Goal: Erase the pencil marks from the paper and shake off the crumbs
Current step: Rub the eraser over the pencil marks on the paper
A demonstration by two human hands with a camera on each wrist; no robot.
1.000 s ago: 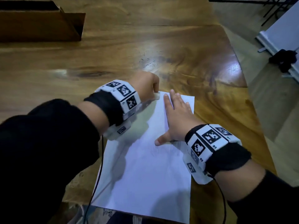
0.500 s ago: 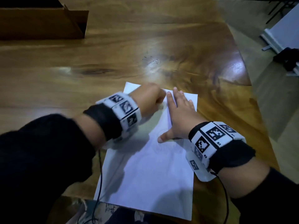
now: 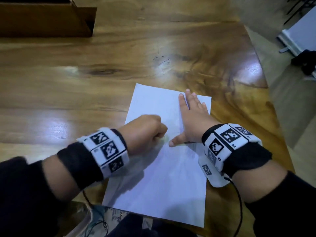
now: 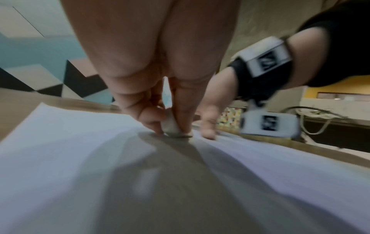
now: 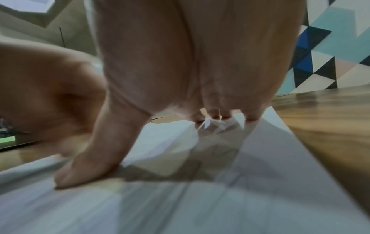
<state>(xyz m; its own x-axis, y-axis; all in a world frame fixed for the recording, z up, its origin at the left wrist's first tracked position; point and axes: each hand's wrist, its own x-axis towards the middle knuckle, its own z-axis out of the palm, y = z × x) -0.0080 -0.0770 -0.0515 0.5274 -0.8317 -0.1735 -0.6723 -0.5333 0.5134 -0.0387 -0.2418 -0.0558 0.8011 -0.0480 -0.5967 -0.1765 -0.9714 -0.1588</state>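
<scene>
A white sheet of paper (image 3: 164, 177) lies on the wooden table (image 3: 85, 93) near its front edge. Faint pencil marks (image 3: 172, 127) show near the sheet's middle. My left hand (image 3: 145, 132) is curled in a fist and pinches a small white eraser (image 4: 170, 126), whose end presses on the paper (image 4: 80, 142). In the head view the eraser (image 3: 165, 139) is a pale blur beside the fist. My right hand (image 3: 191, 117) lies flat with straight fingers on the sheet's upper right part, thumb (image 5: 88, 166) spread toward the left hand, holding the paper (image 5: 260, 158) down.
An open cardboard box (image 3: 46, 19) stands at the table's far left. The table's right edge (image 3: 266, 93) runs close past the paper, with floor and a white board (image 3: 301, 35) beyond. Cables hang from both wrist bands near the front edge.
My left hand has come from the paper's far left corner down to the sheet's middle beside my right thumb, still gripping the eraser. The right hand has stayed flat on the paper.
</scene>
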